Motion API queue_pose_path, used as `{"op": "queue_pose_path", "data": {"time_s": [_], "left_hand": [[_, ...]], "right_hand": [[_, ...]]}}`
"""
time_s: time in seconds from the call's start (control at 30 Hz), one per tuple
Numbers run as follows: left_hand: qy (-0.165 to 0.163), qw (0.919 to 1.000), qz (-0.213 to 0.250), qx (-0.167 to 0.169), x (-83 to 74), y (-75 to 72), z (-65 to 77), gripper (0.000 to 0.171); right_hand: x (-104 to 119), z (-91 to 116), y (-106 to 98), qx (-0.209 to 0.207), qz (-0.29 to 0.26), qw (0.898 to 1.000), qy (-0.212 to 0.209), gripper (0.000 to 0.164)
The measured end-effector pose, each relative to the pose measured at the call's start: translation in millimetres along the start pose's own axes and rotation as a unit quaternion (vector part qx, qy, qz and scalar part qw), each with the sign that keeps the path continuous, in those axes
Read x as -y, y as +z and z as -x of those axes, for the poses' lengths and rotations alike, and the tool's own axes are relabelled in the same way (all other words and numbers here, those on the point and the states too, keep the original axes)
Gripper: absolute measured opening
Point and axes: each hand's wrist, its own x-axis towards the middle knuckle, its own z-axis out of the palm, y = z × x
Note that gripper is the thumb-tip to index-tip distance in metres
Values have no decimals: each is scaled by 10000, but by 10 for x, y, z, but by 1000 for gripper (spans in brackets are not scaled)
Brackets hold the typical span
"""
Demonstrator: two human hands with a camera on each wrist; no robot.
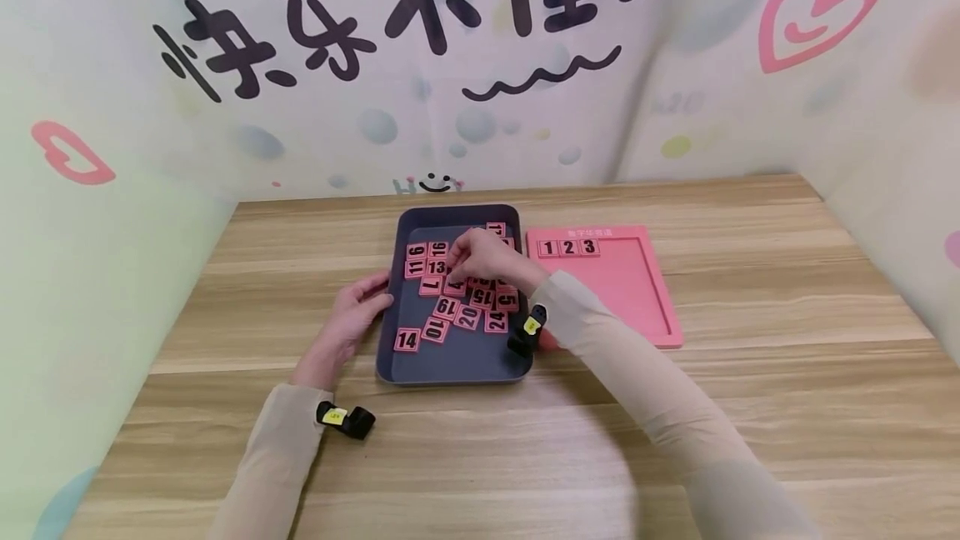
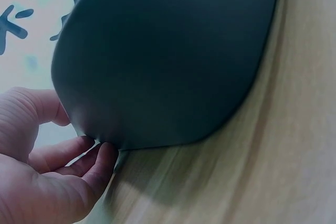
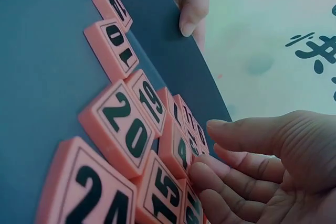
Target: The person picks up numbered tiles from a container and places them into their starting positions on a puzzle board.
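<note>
A dark blue-grey tray (image 1: 416, 363) lies on the table, holding several loose pink number tiles, among them 14 (image 1: 407, 340), 20 (image 3: 123, 124) and 24 (image 1: 496, 321). At its left side my left hand (image 1: 352, 319) holds the tray, thumb at the rim and fingertips low on the outer wall in the left wrist view. My right hand (image 1: 491, 257) reaches over the tiles. Its fingertips touch the tile marked 4 (image 1: 453, 285), while the thumb (image 3: 236, 132) stands apart from it in the right wrist view. Some tiles are hidden beneath this hand.
Right of the tray lies a pink frame board (image 1: 622, 294), partly behind my right forearm. Tiles 1 (image 1: 548, 248), 2 (image 1: 569, 248) and 3 (image 1: 589, 247) sit in a row at its top left. A printed wall backdrop (image 1: 360, 140) rises behind the wooden table (image 1: 247, 307).
</note>
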Motion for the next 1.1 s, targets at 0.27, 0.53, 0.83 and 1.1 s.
{"op": "queue_pose_path", "data": {"time_s": [0.27,0.53,0.83,1.1], "left_hand": [[-23,10000,-2,23,21,-1,-27,49],[-35,10000,14,3,28,0,-26,49],[-4,10000,40,35,23,1,-25,49],[-24,10000,44,26,14,-8,-10,49]], "right_hand": [[2,-14,12,2,527,9986,-70,11],[15,31,71,-5,1169,9931,-46,18],[-18,5,84,-149,1560,9873,-279,22],[-62,-17,80,17,1495,9877,-467,20]]}}
